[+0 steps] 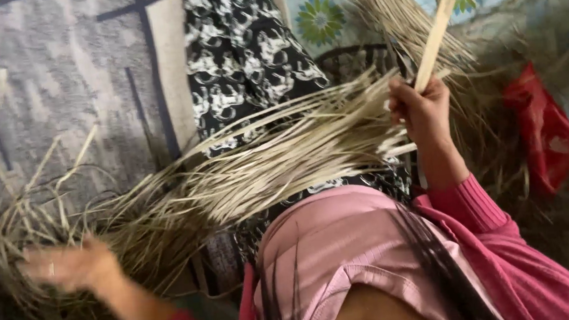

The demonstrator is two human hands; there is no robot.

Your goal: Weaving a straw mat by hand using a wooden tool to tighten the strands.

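Two hands work a long bundle of dried straw strips (pixel 257 162) lying across the lap. The right hand (pixel 420 103) is clamped on a flat wooden stick (pixel 433 38) at the bundle's end. The left hand (pixel 67 265), blurred, reaches into the loose strands with fingers spread apart.

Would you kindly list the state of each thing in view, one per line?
Right hand: closed on the stick and the strips' ends.
Stick: flat, pale, held tilted upward.
Strips: long, dry, bunched at the right hand, fanning out leftward across the lap.
Left hand: blurred, fingers spread, in the loose strip ends.
Red bag: crumpled, lying on the floor.
Rug: flat, scattered with stray strips.
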